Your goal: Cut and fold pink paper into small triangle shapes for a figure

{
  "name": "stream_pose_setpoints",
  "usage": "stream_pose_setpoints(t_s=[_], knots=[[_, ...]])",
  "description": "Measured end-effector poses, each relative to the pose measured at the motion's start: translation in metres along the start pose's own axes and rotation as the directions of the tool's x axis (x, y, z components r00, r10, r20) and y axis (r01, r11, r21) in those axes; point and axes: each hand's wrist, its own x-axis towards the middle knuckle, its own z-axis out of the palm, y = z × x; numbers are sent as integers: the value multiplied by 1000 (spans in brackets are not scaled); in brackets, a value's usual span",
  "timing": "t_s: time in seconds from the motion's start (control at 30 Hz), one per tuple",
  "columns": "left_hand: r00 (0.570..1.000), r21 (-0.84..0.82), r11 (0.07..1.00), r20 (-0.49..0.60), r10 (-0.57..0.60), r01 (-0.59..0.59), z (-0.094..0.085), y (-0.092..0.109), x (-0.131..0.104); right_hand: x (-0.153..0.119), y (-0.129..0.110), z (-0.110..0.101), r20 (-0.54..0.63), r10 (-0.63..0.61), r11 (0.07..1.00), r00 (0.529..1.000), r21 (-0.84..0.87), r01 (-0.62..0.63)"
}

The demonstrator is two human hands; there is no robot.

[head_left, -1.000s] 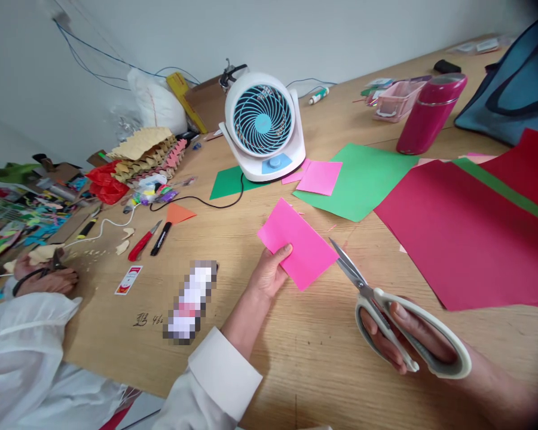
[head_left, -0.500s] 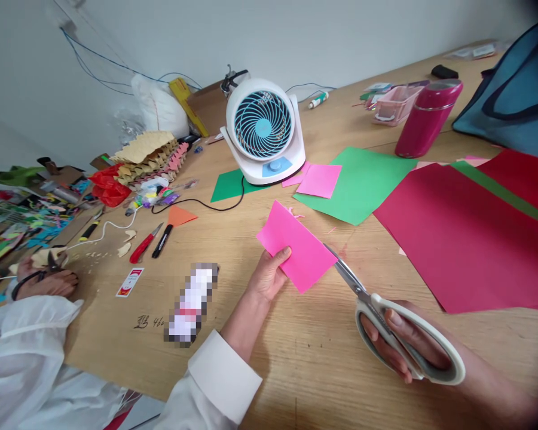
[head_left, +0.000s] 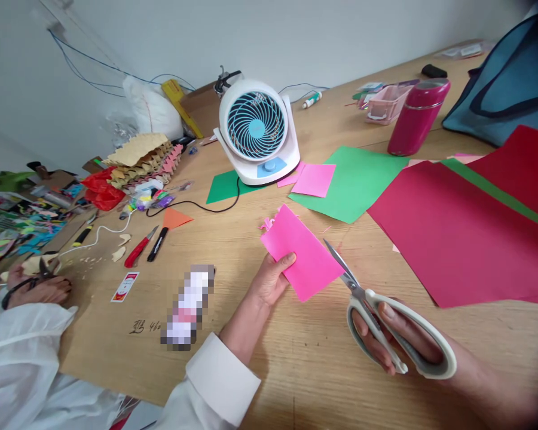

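Wooden table (head_left: 296, 370) carries dark red sheet (head_left: 452, 233) just right of the grip, green sheet (head_left: 358, 182) and white fan (head_left: 256, 130) beyond it. Left hand (head_left: 271, 279) pinches folded pink paper (head_left: 302, 251) at its near edge. Right hand (head_left: 403, 343) clenches white-handled scissors (head_left: 388, 322), blades parted at the paper's right edge
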Motion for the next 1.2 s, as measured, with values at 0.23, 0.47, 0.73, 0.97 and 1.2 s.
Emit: stream_pose_setpoints(t_s=[0.23,0.47,0.73,0.97,1.2], knots=[[1000,7,1000,-16,12,-12,-2,1,2,2,3,-1,-27,41,999,999,-13,-41],[999,4,999,13,-35,35,-2,1,0,2,-5,4,-7,51,998,999,-38,-51],[998,19,998,15,-54,53,2,-3,-2,2,-1,5,-30,22,1000,999,2,-22],[998,11,998,16,-57,57,-1,-3,0,3,4,5,-64,63,998,996,-9,-64],[988,-50,990,87,-125,129,5,-2,-6,4,-2,8,-38,35,999,999,18,-34]])
